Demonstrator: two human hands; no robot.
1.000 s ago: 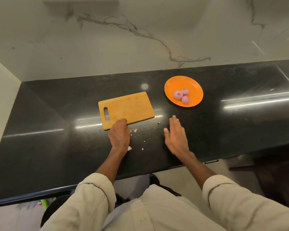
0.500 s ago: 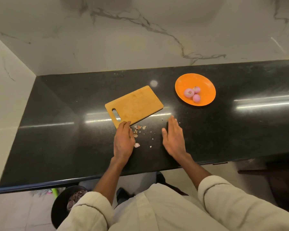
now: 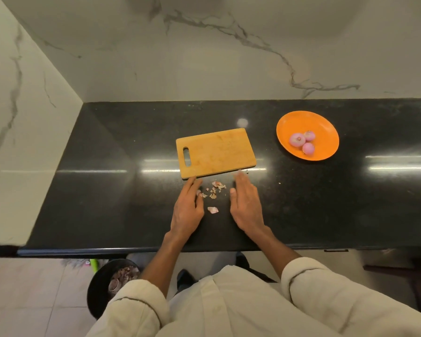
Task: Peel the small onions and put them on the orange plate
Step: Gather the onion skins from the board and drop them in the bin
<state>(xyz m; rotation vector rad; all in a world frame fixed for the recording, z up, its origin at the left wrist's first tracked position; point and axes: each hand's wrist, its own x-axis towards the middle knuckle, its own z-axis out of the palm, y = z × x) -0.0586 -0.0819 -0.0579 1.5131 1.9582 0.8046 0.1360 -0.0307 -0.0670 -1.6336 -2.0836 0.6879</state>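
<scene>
Three peeled pink onions [image 3: 301,141] lie together on the orange plate [image 3: 326,125] at the right of the black counter. A small heap of onion skin scraps [image 3: 215,189] and one larger piece [image 3: 213,210] lie on the counter just in front of the bare wooden cutting board [image 3: 216,153]. My left hand [image 3: 188,207] rests edge-on left of the scraps, fingers straight. My right hand [image 3: 247,205] stands edge-on to their right, fingertips near the board's front edge. Neither hand holds anything.
The black counter [image 3: 107,190] ends at marble walls behind and on the left. Below its front edge, a black bin [image 3: 102,285] holding onion skins stands on the tiled floor at the lower left. Stray skin crumbs [image 3: 279,183] lie right of my right hand.
The board has turned square to the counter edge. Both hands have moved closer together around the skin scraps, the right hand sliding left. The view has shifted left and down.
</scene>
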